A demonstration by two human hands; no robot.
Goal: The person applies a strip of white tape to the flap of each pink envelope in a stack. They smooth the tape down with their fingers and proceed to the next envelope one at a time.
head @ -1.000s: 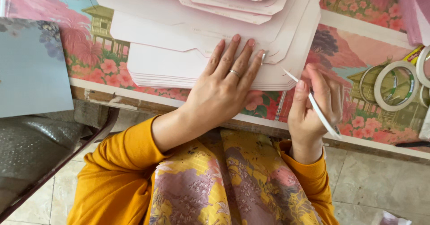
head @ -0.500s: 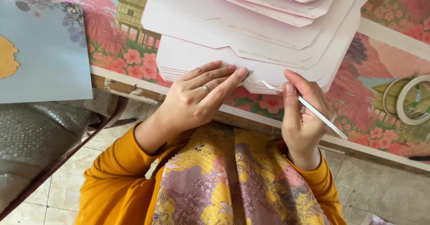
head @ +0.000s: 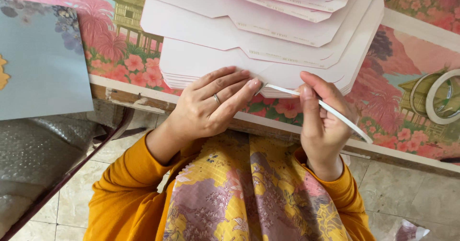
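Right hand (head: pixel 323 121) pinches a white strip (head: pixel 321 105); left hand (head: pixel 211 104) presses stacked envelopes (head: pixel 268 54); tape rolls (head: pixel 438 97) nearby.

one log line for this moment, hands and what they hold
left hand: fingertips on white card stack edge | right hand: pinching thin white strip | tape rolls at right

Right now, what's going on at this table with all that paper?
A person in orange sleeves sits at a table with a floral cover. The left hand presses its fingertips on the near edge of a fanned stack of pale pink card sheets. The right hand pinches a thin white strip whose tip meets that edge by the left fingertips. Two tape rolls lie at the right, a blue sheet at the left.
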